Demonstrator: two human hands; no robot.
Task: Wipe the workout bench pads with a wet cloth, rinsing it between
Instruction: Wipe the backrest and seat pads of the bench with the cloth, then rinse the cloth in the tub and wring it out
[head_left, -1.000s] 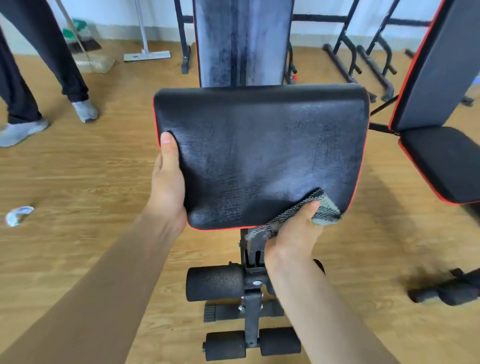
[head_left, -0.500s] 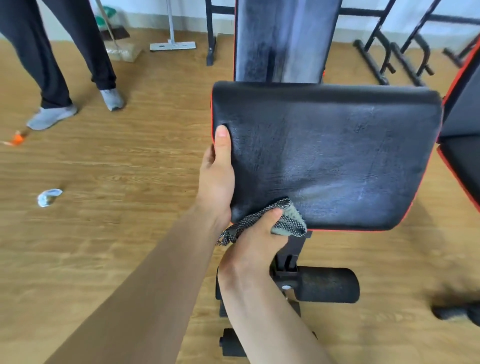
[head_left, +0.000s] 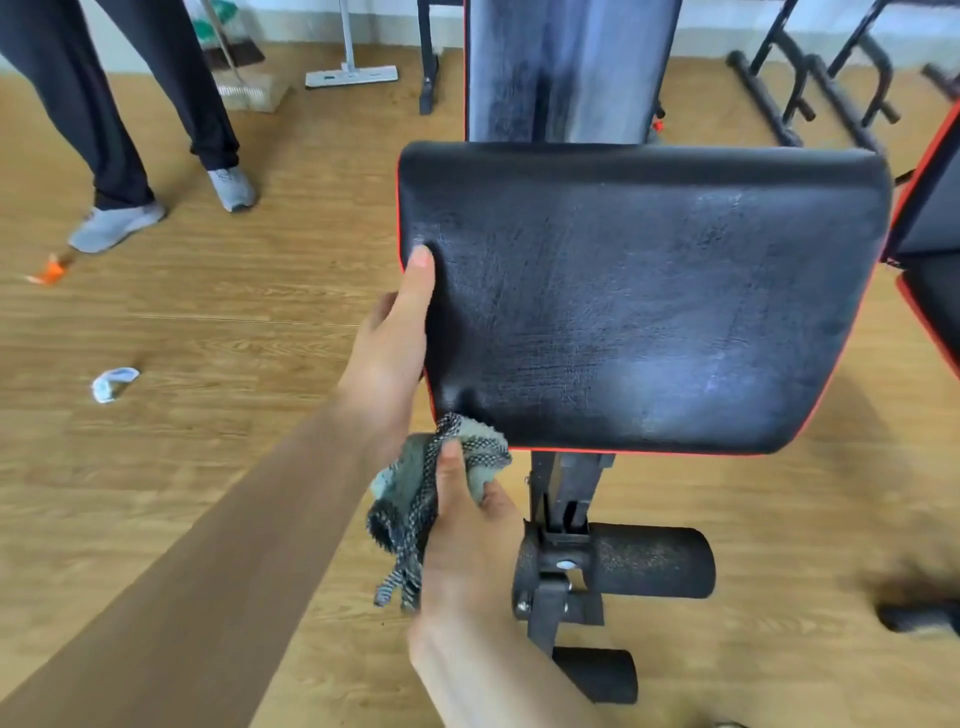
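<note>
Close up, two bare hands work at one black seat pad (head_left: 644, 296), a broad, rounded rectangle of creased faux leather edged in red piping, its surface showing pale streaks. One narrower back pad (head_left: 571, 67), the same black material, rises directly behind the seat pad. The left hand (head_left: 395, 353) grips the seat pad's left edge, thumb laid flat on top and the palm against the side. The right hand (head_left: 467, 545), just below the seat pad's near left corner, pinches one cloth (head_left: 441, 483), thumb pressed over it. The cloth is a bunched grey-green rag with a black-and-white woven trim; its upper fold meets the seat pad's near left corner, while a loose tail hangs down beside the right wrist. Below the seat pad, a black metal post (head_left: 561, 499) carries two cylindrical foam rollers (head_left: 649, 561), dark and grainy. Right of the seat pad, two more red-trimmed pads (head_left: 930, 208) are cut off by the frame. Far left of the seat pad, another person's legs (head_left: 78, 104) in dark trousers and two grey trainers (head_left: 117, 226) stand on the wood-grain floor (head_left: 208, 467), near one broom (head_left: 249, 88), one flat mop (head_left: 353, 75), one orange object (head_left: 52, 270) and one crumpled white scrap (head_left: 114, 382). Black tubular racks (head_left: 810, 78) stand behind the seat pad to the right.
</note>
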